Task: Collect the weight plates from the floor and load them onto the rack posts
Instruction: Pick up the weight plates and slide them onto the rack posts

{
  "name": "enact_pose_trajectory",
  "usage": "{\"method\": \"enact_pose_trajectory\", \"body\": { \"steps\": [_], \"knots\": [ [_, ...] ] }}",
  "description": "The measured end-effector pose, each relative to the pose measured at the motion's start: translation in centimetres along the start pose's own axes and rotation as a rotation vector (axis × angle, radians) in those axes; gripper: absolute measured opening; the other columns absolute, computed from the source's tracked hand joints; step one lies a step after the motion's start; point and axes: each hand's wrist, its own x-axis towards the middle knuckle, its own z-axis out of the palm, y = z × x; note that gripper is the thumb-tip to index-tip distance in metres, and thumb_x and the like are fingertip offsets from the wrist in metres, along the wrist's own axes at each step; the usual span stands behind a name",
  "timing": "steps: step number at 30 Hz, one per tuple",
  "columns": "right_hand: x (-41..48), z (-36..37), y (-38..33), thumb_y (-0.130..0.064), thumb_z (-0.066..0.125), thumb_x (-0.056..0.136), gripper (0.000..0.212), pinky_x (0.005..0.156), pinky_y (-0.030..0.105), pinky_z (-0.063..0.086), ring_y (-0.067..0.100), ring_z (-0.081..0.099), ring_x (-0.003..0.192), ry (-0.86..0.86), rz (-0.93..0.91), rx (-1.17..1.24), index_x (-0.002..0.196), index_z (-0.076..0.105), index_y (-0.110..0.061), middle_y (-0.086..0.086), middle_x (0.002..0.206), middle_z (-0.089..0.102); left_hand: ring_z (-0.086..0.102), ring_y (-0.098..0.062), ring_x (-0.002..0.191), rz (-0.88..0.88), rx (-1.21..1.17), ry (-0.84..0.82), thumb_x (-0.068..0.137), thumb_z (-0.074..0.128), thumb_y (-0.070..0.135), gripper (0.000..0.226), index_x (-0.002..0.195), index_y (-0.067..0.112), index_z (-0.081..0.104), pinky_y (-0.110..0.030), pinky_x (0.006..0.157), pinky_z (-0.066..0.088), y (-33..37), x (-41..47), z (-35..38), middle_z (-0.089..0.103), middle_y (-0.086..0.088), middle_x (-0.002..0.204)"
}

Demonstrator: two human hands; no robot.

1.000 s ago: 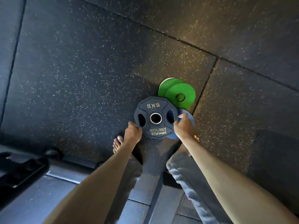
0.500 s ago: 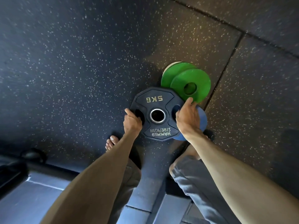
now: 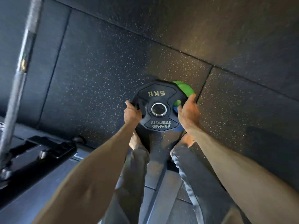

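Status: early, nothing on a post as far as shown. 5 kg plate (image 3: 159, 109) is held flat between both hands, apparently just off the floor (image 3: 97, 70), above the feet. Left hand (image 3: 131, 113) grip: fingers curled into the left slot, closed on the rim. Right hand (image 3: 187, 113) grip: clamped on the right edge, thumb on the face, index along the rim. Green plates (image 3: 184, 89) lie beyond, mostly hidden. Blue plate (image 3: 178, 129) peeks out under the lower right edge; can't tell if it's carried or on the floor. Posts not in view; bar (image 3: 17, 75) and frame (image 3: 48, 147) at left. Remaining: carry, load, come back for the rest.
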Motion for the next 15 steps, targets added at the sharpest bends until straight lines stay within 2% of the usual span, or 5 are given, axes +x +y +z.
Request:
{"method": "enact_pose_trajectory", "body": {
  "steps": [5, 9, 13, 15],
  "knots": [
    [-8.9, -11.7, -7.8, -0.017, 0.063, 0.093, 0.038, 0.076, 0.048, 0.053, 0.039, 0.064, 0.099, 0.082, -0.033, 0.110, 0.119, 0.036, -0.009, 0.017, 0.107, 0.064, 0.059, -0.038, 0.114, 0.018, -0.079, -0.008, 0.091, 0.062, 0.018, 0.044, 0.127, 0.001, 0.045, -0.043, 0.095, 0.050, 2.9, -10.3, -11.8, 0.059, -0.021, 0.125],
    [-16.2, -19.0, -12.2, -0.019, 0.061, 0.094, 0.040, 0.087, 0.048, 0.050, 0.041, 0.060, 0.108, 0.150, 0.007, 0.219, 0.124, 0.038, -0.005, 0.020, 0.119, 0.061, 0.067, -0.032, 0.095, 0.063, -0.149, -0.068, 0.084, 0.069, 0.016, 0.039, 0.121, 0.007, 0.059, -0.046, 0.075, 0.061, 3.8, -17.4, -19.8, 0.066, -0.012, 0.111],
    [-21.9, -22.8, -14.0, -0.015, 0.065, 0.089, 0.035, 0.080, 0.039, 0.047, 0.037, 0.060, 0.104, 0.230, 0.038, 0.403, 0.117, 0.046, -0.003, 0.016, 0.110, 0.061, 0.068, -0.030, 0.098, 0.203, -0.196, -0.028, 0.078, 0.072, 0.025, 0.045, 0.120, 0.013, 0.061, -0.046, 0.083, 0.059, 3.4, -22.0, -25.1, 0.069, -0.009, 0.109],
    [-24.4, -24.0, -14.6, -0.015, 0.065, 0.089, 0.033, 0.081, 0.037, 0.048, 0.034, 0.061, 0.105, 0.252, 0.041, 0.472, 0.117, 0.050, -0.005, 0.014, 0.110, 0.063, 0.069, -0.028, 0.096, 0.248, -0.284, -0.037, 0.069, 0.074, 0.029, 0.047, 0.113, 0.015, 0.062, -0.047, 0.084, 0.059, 2.7, -23.8, -27.2, 0.070, -0.007, 0.104]
  ]
}}
